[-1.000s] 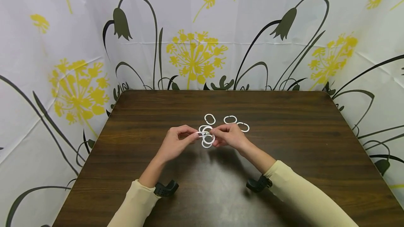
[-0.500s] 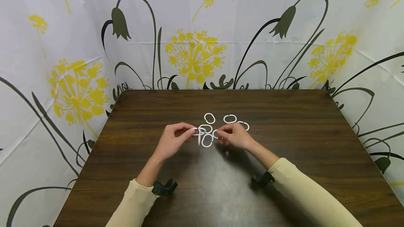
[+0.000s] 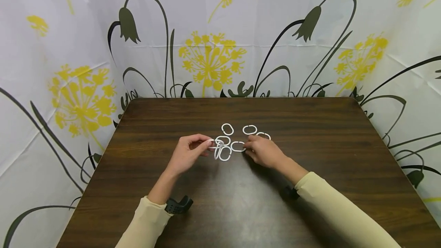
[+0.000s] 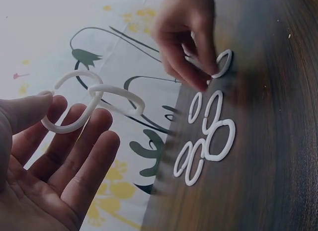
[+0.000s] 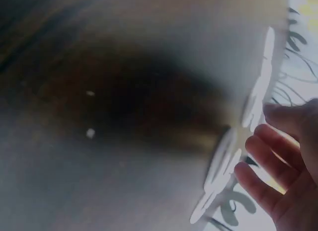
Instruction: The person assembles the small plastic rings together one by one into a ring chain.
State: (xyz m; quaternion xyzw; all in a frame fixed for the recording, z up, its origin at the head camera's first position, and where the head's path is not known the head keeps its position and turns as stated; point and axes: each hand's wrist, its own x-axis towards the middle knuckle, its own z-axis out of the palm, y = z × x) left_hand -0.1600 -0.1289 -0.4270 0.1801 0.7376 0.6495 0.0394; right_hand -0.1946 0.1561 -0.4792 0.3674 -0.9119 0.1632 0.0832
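Note:
My left hand pinches a white oval shower curtain ring between thumb and index finger, its other fingers spread. A second white ring is linked through it and hangs free, seen in the left wrist view. My right hand is low over the table, its fingertips by the right end of a loose ring. In the right wrist view its thumb and fingers stand apart and relaxed, with nothing visible between them. Two more rings lie below the linked pair.
On the dark wooden table, more loose rings lie farther back: one ring behind the group, another ring to its right, and a ring partly behind my right hand. A flower-printed curtain surrounds the table's far sides.
My right hand has let go of the linked rings and moved right, uncovering a loose ring on the table. The left hand has shifted slightly left, still holding its ring with the other hanging.

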